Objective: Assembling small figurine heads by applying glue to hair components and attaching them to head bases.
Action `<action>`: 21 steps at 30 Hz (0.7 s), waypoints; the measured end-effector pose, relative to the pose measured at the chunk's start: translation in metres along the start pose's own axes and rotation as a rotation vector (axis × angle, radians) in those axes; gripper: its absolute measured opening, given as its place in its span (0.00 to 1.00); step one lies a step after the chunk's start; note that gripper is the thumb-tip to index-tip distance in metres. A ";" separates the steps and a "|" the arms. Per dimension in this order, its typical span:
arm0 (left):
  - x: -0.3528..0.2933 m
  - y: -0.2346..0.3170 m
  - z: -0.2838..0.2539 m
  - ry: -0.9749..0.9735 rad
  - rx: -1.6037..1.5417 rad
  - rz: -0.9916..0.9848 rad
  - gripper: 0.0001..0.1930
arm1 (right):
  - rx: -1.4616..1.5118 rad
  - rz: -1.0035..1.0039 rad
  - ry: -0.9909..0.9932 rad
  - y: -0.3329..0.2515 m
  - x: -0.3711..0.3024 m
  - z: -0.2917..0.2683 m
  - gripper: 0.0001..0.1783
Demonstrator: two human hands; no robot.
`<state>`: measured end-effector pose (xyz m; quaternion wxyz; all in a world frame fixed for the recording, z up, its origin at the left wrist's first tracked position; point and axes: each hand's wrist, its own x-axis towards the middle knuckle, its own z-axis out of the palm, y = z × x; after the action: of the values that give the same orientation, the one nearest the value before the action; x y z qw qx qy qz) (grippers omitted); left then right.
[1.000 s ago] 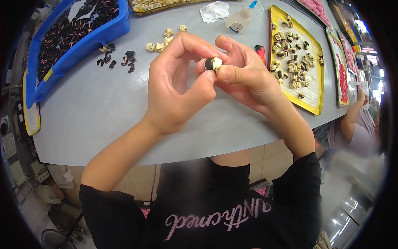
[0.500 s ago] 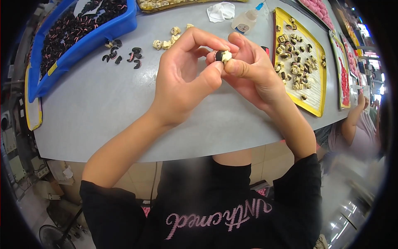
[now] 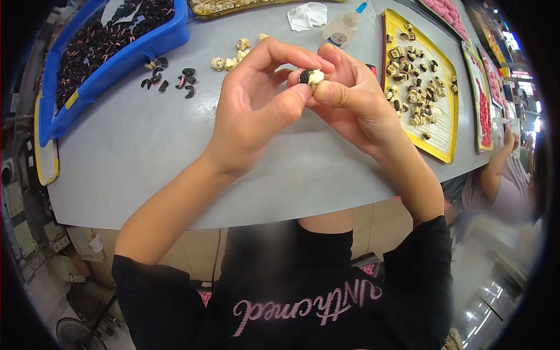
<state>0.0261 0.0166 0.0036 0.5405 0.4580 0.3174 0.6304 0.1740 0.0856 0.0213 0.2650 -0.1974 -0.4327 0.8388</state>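
My left hand [image 3: 245, 114] and my right hand [image 3: 364, 108] meet above the grey table, fingertips pinched around one small piece. Its cream part [image 3: 316, 78] sits between my right thumb and fingers. Against it is a black curved part [image 3: 304, 76] with a pinkish edge, held at the left fingertips. The two parts touch; whether they are joined I cannot tell. Beyond my left hand lie several loose cream pieces [image 3: 218, 63] and, further left, several black curved pieces [image 3: 190, 92]. Right of my right hand is a yellow-rimmed tray [image 3: 440, 157] with many black-and-cream pieces.
A blue tub [image 3: 170, 42] full of black curved pieces stands at the far left. At the back are a white cloth [image 3: 307, 16] and a clear bottle [image 3: 341, 30] with a blue tip. Trays of pink pieces [image 3: 446, 17] stand far right, near another person's arm [image 3: 496, 172].
The left thumb has shifted slightly left and down, and more of the cream part shows. Both hands keep their pinch. The whole table view has slid slightly left.
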 end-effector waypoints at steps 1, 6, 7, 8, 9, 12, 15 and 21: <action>0.000 0.000 0.000 -0.001 0.001 0.007 0.15 | -0.009 0.007 0.007 0.000 0.000 0.001 0.20; -0.001 0.001 0.002 0.007 0.001 -0.005 0.14 | 0.001 0.028 0.003 0.001 -0.001 -0.003 0.20; -0.002 0.002 0.001 0.010 0.017 -0.010 0.14 | -0.009 0.028 0.016 0.002 -0.001 -0.002 0.21; -0.002 0.002 0.001 0.012 0.017 -0.011 0.14 | -0.018 0.028 0.030 0.002 -0.001 -0.002 0.21; -0.003 0.002 0.001 0.022 0.025 -0.011 0.14 | -0.018 0.029 0.029 0.003 -0.001 -0.002 0.21; -0.003 0.001 0.001 0.024 0.038 0.017 0.13 | -0.037 0.017 0.047 0.002 -0.001 -0.001 0.22; -0.003 0.001 0.001 0.025 0.040 0.037 0.13 | -0.028 0.011 0.017 -0.001 0.000 -0.001 0.22; -0.001 -0.005 0.002 0.091 -0.101 0.051 0.12 | -0.029 0.018 0.038 0.000 0.001 -0.002 0.23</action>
<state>0.0301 0.0164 -0.0002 0.5314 0.4088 0.2977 0.6795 0.1743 0.0875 0.0200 0.2626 -0.2210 -0.4381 0.8308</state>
